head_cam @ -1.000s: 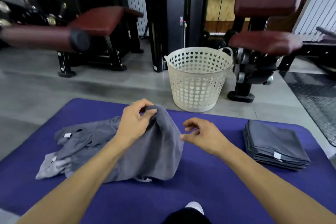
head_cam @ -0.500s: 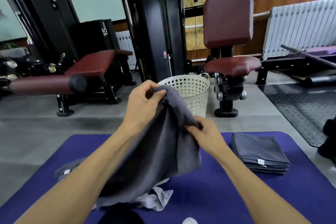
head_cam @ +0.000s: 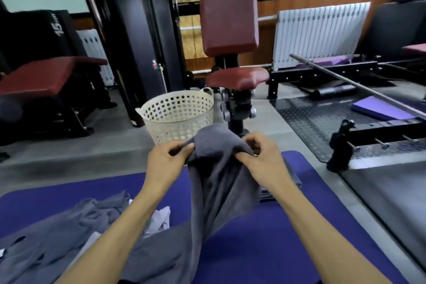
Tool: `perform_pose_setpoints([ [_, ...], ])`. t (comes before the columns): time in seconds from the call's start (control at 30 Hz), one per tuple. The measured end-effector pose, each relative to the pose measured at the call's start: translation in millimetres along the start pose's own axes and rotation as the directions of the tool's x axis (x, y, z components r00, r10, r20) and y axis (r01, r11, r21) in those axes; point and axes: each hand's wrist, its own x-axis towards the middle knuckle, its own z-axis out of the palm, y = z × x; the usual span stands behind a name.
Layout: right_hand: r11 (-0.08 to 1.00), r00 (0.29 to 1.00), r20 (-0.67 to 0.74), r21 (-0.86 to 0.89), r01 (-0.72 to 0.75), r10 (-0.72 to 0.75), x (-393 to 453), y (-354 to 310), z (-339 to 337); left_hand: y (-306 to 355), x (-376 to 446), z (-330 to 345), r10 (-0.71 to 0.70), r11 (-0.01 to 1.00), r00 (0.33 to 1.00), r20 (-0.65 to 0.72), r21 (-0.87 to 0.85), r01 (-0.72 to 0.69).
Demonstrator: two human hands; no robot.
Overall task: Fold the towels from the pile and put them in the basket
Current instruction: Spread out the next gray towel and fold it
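Gym machines with red pads filled the room behind a purple mat (head_cam: 265, 233) on the floor. On its left, the pile (head_cam: 57, 237) of loose grey towels lay unfolded, so most of the job seemed left. Beyond the mat, the white basket (head_cam: 177, 117) showed nothing inside. A grey towel (head_cam: 219, 180) hung raised and unfolded, its top edge pinched by the left hand (head_cam: 166, 161) and the right hand (head_cam: 260, 161), fingers curled into the cloth.
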Motion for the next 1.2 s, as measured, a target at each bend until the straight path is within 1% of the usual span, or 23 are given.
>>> perform_pose_setpoints([
  [0.07,0.997,0.997,0.066,-0.061,-0.043,0.047,-2.5,9.9,-5.6,-21.6,-6.9,13.2,-0.062,0.998,0.998,0.006,-0.010,0.062],
  [0.13,0.990,0.989,0.113,-0.108,-0.088,0.100,-5.3,19.9,-12.1,-30.5,-12.0,21.3,-0.084,0.996,0.996,0.030,-0.016,0.085],
  [0.2,0.970,0.965,0.187,-0.195,-0.145,0.182,-8.2,29.1,-18.1,-36.3,-13.3,24.2,-0.127,0.988,0.990,0.060,-0.078,0.131],
  [0.27,0.931,0.915,0.294,-0.318,-0.178,0.275,-12.1,36.9,-21.6,-40.6,-13.6,23.8,-0.152,0.976,0.985,0.078,-0.144,0.162],
  [0.33,0.907,0.846,0.419,-0.391,-0.160,0.330,-15.0,42.1,-21.2,-47.2,-14.3,25.2,-0.131,0.985,0.984,0.118,-0.097,0.143],
  [0.4,0.907,0.804,0.488,-0.397,-0.141,0.339,-14.0,46.6,-18.2,-53.0,-17.0,29.0,-0.113,0.992,0.979,0.172,-0.043,0.122],
  [0.43,0.908,0.804,0.489,-0.395,-0.140,0.337,-12.3,47.3,-16.2,-54.1,-18.2,31.2,-0.112,0.993,0.976,0.186,-0.025,0.118],
  [0.53,0.914,0.842,0.443,-0.383,-0.133,0.308,-6.6,45.6,-9.7,-57.2,-17.5,34.0,-0.099,0.995,0.977,0.191,0.034,0.094],
  [0.6,0.898,0.839,0.448,-0.427,-0.104,0.310,-5.8,44.0,-7.5,-59.4,-16.8,31.6,-0.116,0.992,0.977,0.179,0.071,0.105],
  [0.63,0.886,0.823,0.462,-0.453,-0.101,0.330,-6.2,44.2,-7.0,-61.3,-16.4,29.6,-0.130,0.989,0.976,0.174,0.092,0.115],
  [0.73,0.857,0.739,0.522,-0.494,-0.145,0.426,-7.8,47.2,-6.9,-66.9,-17.4,24.2,-0.178,0.977,0.962,0.207,0.151,0.149],
  [0.8,0.860,0.724,0.535,-0.485,-0.158,0.435,-7.5,51.7,-7.4,-71.0,-18.3,22.1,-0.212,0.968,0.947,0.241,0.186,0.169],
  [0.87,0.889,0.748,0.539,-0.432,-0.149,0.388,-7.3,57.2,-8.2,-73.2,-19.2,20.2,-0.241,0.963,0.938,0.250,0.184,0.198],
  [0.97,0.922,0.814,0.492,-0.365,-0.129,0.308,-8.7,60.3,-9.4,-76.8,-18.6,17.1,-0.247,0.963,0.920,0.306,0.182,0.198],
  [1.03,0.942,0.876,0.403,-0.301,-0.148,0.266,-10.1,60.2,-10.2,-77.9,-20.2,15.0,-0.235,0.965,0.888,0.396,0.206,0.163],
  [1.1,0.954,0.932,0.285,-0.259,-0.151,0.224,-10.7,60.5,-11.5,-81.3,-22.3,13.6,-0.254,0.957,0.837,0.484,0.251,0.144],
  [1.2,0.943,0.978,0.084,-0.290,-0.162,0.193,-9.5,62.3,-8.9,-95.5,-23.7,10.1,-0.341,0.901,0.772,0.536,0.421,0.106],
])
